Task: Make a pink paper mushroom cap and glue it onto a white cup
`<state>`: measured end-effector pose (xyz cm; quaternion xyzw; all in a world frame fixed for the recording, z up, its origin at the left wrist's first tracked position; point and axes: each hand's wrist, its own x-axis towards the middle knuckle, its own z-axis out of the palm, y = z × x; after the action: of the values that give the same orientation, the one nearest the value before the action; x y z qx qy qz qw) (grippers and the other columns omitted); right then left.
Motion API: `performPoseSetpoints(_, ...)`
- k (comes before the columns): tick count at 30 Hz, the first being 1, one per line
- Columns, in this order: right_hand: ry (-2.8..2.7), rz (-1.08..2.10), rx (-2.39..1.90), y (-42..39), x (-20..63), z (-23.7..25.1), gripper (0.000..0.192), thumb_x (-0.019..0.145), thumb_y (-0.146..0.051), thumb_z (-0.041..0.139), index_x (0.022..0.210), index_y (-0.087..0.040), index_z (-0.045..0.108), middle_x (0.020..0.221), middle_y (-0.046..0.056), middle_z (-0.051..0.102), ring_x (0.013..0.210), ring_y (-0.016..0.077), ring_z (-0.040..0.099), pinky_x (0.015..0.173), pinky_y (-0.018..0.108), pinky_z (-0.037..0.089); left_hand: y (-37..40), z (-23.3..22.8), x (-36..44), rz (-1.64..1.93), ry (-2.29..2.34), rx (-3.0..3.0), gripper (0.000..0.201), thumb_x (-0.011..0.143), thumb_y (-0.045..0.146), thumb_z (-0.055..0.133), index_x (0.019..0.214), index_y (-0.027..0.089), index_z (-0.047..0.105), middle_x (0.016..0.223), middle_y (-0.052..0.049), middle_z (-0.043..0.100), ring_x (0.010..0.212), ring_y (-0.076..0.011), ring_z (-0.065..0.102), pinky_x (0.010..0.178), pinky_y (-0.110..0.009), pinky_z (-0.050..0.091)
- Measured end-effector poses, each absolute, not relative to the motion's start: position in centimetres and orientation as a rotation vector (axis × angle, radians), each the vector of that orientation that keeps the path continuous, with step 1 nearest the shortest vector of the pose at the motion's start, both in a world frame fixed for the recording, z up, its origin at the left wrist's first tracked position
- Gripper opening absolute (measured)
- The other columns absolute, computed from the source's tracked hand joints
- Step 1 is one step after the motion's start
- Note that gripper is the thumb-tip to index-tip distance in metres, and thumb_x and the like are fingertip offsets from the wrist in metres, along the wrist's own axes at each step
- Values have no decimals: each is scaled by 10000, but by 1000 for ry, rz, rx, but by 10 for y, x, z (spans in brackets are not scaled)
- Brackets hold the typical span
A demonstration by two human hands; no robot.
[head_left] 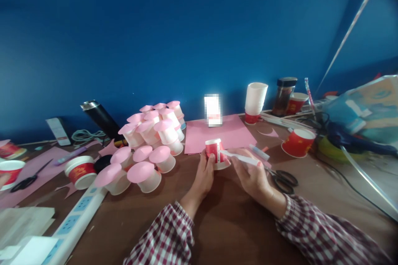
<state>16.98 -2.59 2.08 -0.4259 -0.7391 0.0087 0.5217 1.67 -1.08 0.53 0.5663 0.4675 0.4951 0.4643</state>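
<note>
At table centre, left hand (204, 170) steadies a red paper cup (217, 153); right hand (250, 172) fingers grip a white glue stick (241, 157) against it.

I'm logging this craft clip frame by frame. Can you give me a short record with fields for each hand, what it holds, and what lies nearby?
left hand: grips a red paper cup, upside down
right hand: holds a white stick-like tool against the cup
near right: black scissors, an upright red cup
near left: pile of pink-capped cups
behind: pink paper sheet
surface: brown table
</note>
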Motion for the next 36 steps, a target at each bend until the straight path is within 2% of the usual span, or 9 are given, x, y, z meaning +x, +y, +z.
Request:
performPoseSetpoints(11,-1768,76,-1049,-25,168,26,183,900,-211,484,1012,-189,627,933,69,676,879,204,634,804,336,511,-12,5,16,1211,1140,1430,461,904,469,361,1244,171,449,1264,-108,524,1183,-211,465,1027,-339,307)
performPoseSetpoints(23,-1740,143,-1081,-24,172,28,222,922,-282,450,1018,-189,627,914,76,672,849,205,638,793,331,511,-12,5,14,1179,1192,1411,496,901,475,364,1291,176,434,1344,-107,473,1258,-220,404,1070,-354,260)
performPoseSetpoints(28,-1742,113,-1100,-24,172,28,208,915,-254,463,1021,-187,628,858,74,676,806,205,641,784,332,517,-11,3,13,1155,1225,1408,522,897,489,362,1315,181,411,1396,-111,420,1299,-230,358,1089,-369,232)
performPoseSetpoints(36,-1733,186,-1104,-24,173,28,224,917,-245,447,1027,-178,631,913,77,671,849,196,631,814,322,498,-12,4,14,1137,1255,1392,549,893,501,360,1332,173,390,1418,-101,394,1322,-219,327,1097,-345,232)
